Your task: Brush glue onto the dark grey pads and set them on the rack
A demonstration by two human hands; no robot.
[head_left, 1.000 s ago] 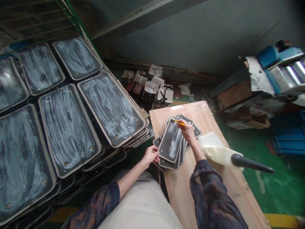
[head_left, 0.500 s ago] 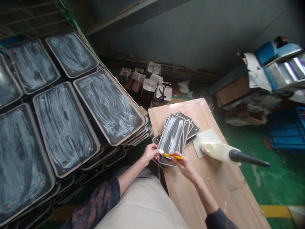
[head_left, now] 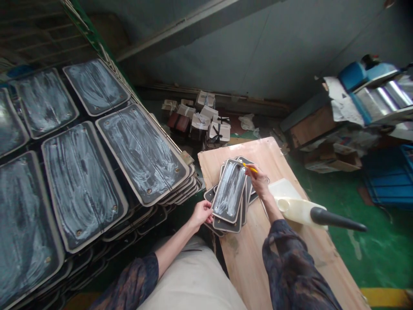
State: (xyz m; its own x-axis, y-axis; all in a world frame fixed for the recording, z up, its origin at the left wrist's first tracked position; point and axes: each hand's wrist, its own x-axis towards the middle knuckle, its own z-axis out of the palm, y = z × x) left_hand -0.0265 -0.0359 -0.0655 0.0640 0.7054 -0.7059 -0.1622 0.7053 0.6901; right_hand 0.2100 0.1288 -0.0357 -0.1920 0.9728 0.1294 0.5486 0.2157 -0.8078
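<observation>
A stack of dark rounded panels [head_left: 229,193] lies on a wooden board [head_left: 290,254]; the top panel is smeared with white streaks. My left hand [head_left: 201,212] grips the near left corner of the stack, fingers curled on its edge. My right hand [head_left: 260,181] is at the far right end of the top panel, closed on a small yellow-handled brush [head_left: 250,167] whose tip touches the panel. Dark patterned sleeves cover both arms.
Larger white-smeared panels [head_left: 142,153] lie stacked in rows on a rack at the left. A pale plastic jug with a black handle [head_left: 309,212] lies on the board to the right. Tied small boxes [head_left: 206,118] sit on the floor behind; clutter and blue crates stand at the right.
My right hand has swept the brush from the near end of the top panel back to its far end, adding white streaks. The left hand has kept its hold on the stack.
</observation>
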